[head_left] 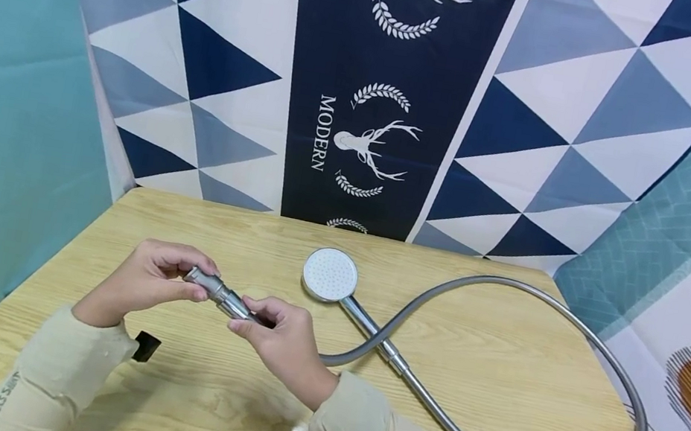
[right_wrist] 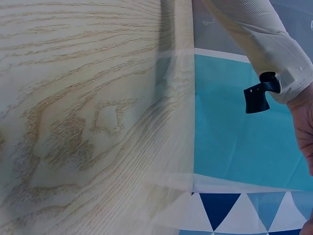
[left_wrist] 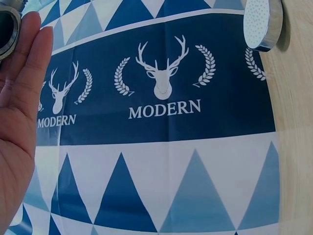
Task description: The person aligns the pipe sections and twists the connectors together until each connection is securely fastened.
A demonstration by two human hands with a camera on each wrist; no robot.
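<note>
My left hand [head_left: 154,283] pinches the outer end of a short metal fitting [head_left: 207,283] between thumb and fingers, above the table's left half. In the left wrist view the open round end of the fitting [left_wrist: 17,29] shows beside the fingers. With the thumb and fingers of my right hand [head_left: 286,334] I grip the chrome end connector [head_left: 234,305] of a grey shower hose [head_left: 491,280]. Fitting and connector meet end to end in one line. The hose loops right to the handle of a round shower head [head_left: 330,275], lying face up.
The wooden table [head_left: 470,371] has a patterned curtain [head_left: 232,77] hanging behind it and teal cloth [head_left: 15,118] at the left. The hose loop covers much of the table's right half. Black wrist mounts [head_left: 146,347] stick out from the sleeves.
</note>
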